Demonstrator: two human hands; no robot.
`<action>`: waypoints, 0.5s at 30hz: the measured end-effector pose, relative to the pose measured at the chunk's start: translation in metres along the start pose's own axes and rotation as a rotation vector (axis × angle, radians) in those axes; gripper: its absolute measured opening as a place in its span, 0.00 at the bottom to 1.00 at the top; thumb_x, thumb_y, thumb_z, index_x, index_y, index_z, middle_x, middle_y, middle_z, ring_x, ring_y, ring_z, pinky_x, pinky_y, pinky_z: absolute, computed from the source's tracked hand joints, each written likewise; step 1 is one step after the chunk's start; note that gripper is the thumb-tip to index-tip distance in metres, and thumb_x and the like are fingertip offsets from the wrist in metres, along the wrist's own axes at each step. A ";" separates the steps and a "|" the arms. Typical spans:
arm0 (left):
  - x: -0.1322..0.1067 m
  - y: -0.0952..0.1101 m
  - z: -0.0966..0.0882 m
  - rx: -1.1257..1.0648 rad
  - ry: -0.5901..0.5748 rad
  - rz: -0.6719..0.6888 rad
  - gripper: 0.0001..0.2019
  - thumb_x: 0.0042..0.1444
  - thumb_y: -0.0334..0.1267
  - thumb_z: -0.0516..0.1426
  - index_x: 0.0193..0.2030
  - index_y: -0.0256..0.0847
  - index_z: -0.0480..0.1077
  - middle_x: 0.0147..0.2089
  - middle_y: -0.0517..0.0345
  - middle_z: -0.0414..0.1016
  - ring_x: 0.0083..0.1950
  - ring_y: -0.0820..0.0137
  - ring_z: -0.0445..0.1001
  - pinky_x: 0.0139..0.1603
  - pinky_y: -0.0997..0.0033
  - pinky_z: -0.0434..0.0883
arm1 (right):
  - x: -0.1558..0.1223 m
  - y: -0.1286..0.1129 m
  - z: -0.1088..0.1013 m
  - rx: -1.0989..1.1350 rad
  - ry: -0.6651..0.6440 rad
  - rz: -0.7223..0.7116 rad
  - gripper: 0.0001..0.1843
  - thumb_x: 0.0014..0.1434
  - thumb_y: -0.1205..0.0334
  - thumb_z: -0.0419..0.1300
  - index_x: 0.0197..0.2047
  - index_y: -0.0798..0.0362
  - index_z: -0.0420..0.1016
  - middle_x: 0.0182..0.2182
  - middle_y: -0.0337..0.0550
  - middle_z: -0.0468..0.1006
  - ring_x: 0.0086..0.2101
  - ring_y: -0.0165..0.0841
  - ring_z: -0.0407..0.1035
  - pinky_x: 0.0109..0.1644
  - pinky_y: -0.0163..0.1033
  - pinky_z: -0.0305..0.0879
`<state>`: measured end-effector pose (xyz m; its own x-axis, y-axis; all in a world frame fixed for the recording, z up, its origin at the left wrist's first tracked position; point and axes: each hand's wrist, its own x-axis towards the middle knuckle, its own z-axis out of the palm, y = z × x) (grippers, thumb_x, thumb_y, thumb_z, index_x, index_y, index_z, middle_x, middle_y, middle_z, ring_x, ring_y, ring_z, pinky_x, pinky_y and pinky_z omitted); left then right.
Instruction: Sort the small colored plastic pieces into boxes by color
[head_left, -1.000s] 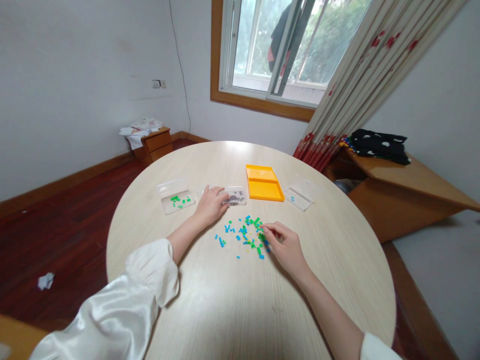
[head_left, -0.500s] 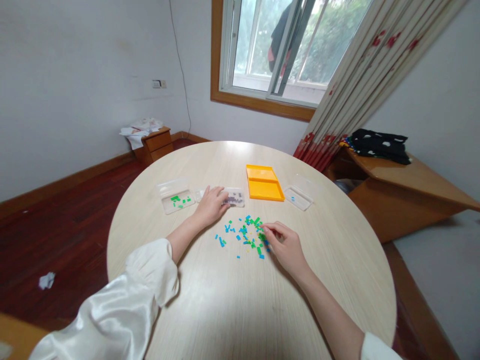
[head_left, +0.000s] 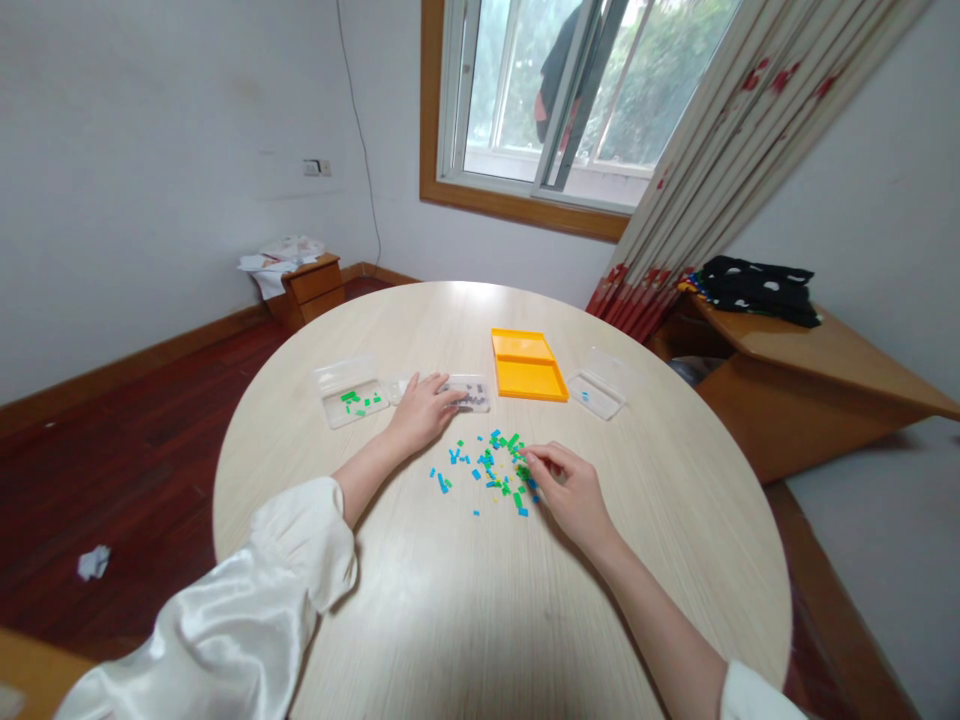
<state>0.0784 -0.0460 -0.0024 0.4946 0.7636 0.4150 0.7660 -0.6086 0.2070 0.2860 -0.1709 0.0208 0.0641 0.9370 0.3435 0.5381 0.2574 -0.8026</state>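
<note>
A loose pile of small blue, green and yellow building bricks (head_left: 487, 465) lies mid-table. At its right edge is my right hand (head_left: 566, 490), thumb and fingertips pinched together; whatever is between them is too small to make out. My left hand (head_left: 422, 412) rests, fingers stretched out, over a clear plastic box (head_left: 484, 406) with small grey bricks (head_left: 474, 397), hiding its left part. To the left stands an open clear box (head_left: 335, 418) with several green bricks (head_left: 360, 402) in it.
Behind the pile lies an open yellow case (head_left: 531, 379). Right of it stands another clear box (head_left: 604, 408) with a bit of blue inside. All are on a round wooden table (head_left: 480, 620). A wooden cabinet (head_left: 780, 375) stands beyond the table's right side.
The fingers of my left hand have shifted slightly over the box of grey bricks, uncovering a little more of them. My right hand stays in the same place, still pinched.
</note>
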 end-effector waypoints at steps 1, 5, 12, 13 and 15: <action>0.000 0.001 0.000 0.013 0.002 -0.002 0.13 0.57 0.36 0.55 0.50 0.46 0.71 0.58 0.47 0.67 0.61 0.59 0.63 0.61 0.46 0.55 | 0.000 0.000 0.000 0.001 0.001 0.000 0.13 0.56 0.56 0.55 0.31 0.55 0.77 0.27 0.44 0.75 0.29 0.32 0.66 0.32 0.37 0.61; 0.000 0.004 -0.001 0.058 -0.002 -0.012 0.13 0.58 0.36 0.55 0.50 0.47 0.71 0.59 0.48 0.67 0.61 0.59 0.63 0.60 0.46 0.56 | 0.001 0.000 -0.004 -0.021 0.023 -0.003 0.13 0.56 0.56 0.55 0.31 0.54 0.77 0.25 0.42 0.75 0.27 0.31 0.64 0.31 0.36 0.60; -0.003 0.004 -0.001 0.076 -0.013 -0.007 0.15 0.58 0.35 0.54 0.52 0.48 0.70 0.59 0.48 0.66 0.61 0.58 0.62 0.60 0.44 0.56 | 0.006 0.006 -0.017 -0.066 0.119 0.023 0.14 0.56 0.56 0.54 0.32 0.55 0.77 0.27 0.43 0.76 0.26 0.31 0.64 0.31 0.37 0.60; -0.004 0.003 0.000 0.076 -0.002 0.000 0.15 0.58 0.34 0.54 0.52 0.48 0.69 0.59 0.48 0.66 0.61 0.58 0.62 0.60 0.44 0.56 | 0.007 0.008 -0.017 -0.079 0.113 0.024 0.14 0.55 0.57 0.53 0.33 0.55 0.77 0.26 0.43 0.75 0.26 0.31 0.64 0.31 0.37 0.60; -0.005 -0.001 0.002 0.071 0.028 0.017 0.16 0.58 0.33 0.53 0.53 0.47 0.69 0.58 0.48 0.67 0.60 0.60 0.63 0.60 0.46 0.56 | 0.008 0.012 -0.017 -0.119 0.080 0.019 0.13 0.55 0.59 0.53 0.33 0.55 0.77 0.26 0.43 0.75 0.27 0.32 0.65 0.31 0.37 0.61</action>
<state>0.0763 -0.0487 -0.0068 0.4968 0.7463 0.4430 0.7851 -0.6040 0.1372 0.3068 -0.1645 0.0221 0.1394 0.9186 0.3698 0.6317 0.2051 -0.7476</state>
